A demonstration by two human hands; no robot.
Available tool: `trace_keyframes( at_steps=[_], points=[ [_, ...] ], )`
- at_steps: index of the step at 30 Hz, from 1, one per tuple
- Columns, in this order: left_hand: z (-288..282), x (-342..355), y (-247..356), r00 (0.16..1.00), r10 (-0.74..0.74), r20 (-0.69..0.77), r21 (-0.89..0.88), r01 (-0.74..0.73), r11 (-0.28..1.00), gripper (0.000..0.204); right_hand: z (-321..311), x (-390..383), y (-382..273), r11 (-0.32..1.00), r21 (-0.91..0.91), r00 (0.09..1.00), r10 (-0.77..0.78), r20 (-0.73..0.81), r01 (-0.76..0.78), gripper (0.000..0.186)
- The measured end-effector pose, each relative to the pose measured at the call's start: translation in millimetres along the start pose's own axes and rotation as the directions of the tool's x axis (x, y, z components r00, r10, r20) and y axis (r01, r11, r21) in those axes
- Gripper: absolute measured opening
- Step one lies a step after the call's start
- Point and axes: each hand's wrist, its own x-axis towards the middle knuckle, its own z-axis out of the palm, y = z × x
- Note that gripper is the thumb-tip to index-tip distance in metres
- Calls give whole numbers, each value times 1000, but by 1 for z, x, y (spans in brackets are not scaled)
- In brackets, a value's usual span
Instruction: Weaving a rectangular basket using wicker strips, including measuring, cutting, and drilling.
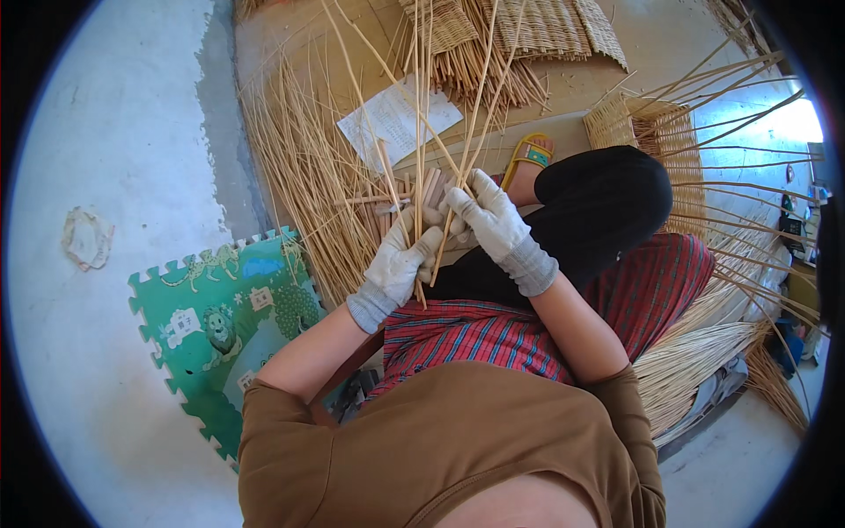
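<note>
Both of my hands wear off-white work gloves with grey cuffs and meet in front of my lap. Several long, thin wicker rods (421, 132) rise from between them and fan out away from me. My left hand (394, 266) has its fingers closed around the lower ends of the rods. Set a little farther and to the right, my right hand (489, 214) pinches rods that cross the others at a slant. Fingertips partly hide where the rods meet. Just beyond the hands lie short, thicker cut sticks (431, 187).
Loose wicker rods (308, 167) spread along the left. A written paper sheet (398, 121) lies beyond my hands, near woven panels (554, 26). At right stands an unfinished basket (616, 123) with long stakes sticking out; pale rod bundles (695, 370) lie nearer. A green foam mat (220, 326) is at left.
</note>
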Motion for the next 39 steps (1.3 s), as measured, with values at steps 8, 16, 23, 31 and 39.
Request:
trace_keyframes(
  at_steps=[8,16,23,31,39],
  points=[
    [8,6,9,998,1,55,41,-3,999,31,1,7,15,967,-140,976,-217,-4,214,28],
    [0,6,-5,992,23,-128,211,4,977,33,15,-4,12,646,-740,963,-268,7,185,30],
    [-1,18,-8,991,86,-101,-60,-92,994,28,11,2,33,713,-672,934,-347,-89,201,22],
    [-16,19,8,998,65,15,-349,-56,935,29,-2,0,10,903,353,956,-160,-248,243,23],
    [-16,24,21,952,194,-237,-195,-242,950,30,39,-23,35,999,-47,979,8,205,2,17]
  ],
)
